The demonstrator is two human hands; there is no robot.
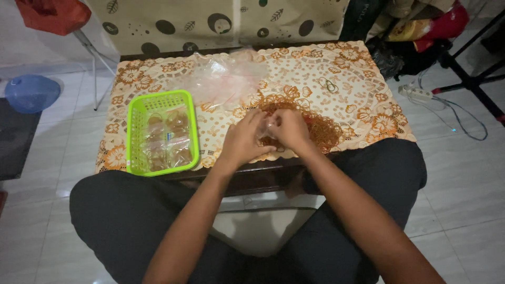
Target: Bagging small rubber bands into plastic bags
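Nearest the camera, two knees in dark trousers [131,221] flank a low table with a cream and orange floral cloth [363,94]; both forearms reach over its near edge. The left hand [243,141] and right hand [290,129] meet at the front edge, fingers curled and pressed together around a small clear plastic packet [267,132], pinched between them; its contents cannot be made out. Just beyond and right of the hands lies a heap of orange rubber bands [323,131]; left of them sits a green plastic basket [138,113] holding filled clear packets [171,139]. Farther back lies a crumpled clear plastic bag [223,76]; a few loose rubber bands [329,85] lie right of it.
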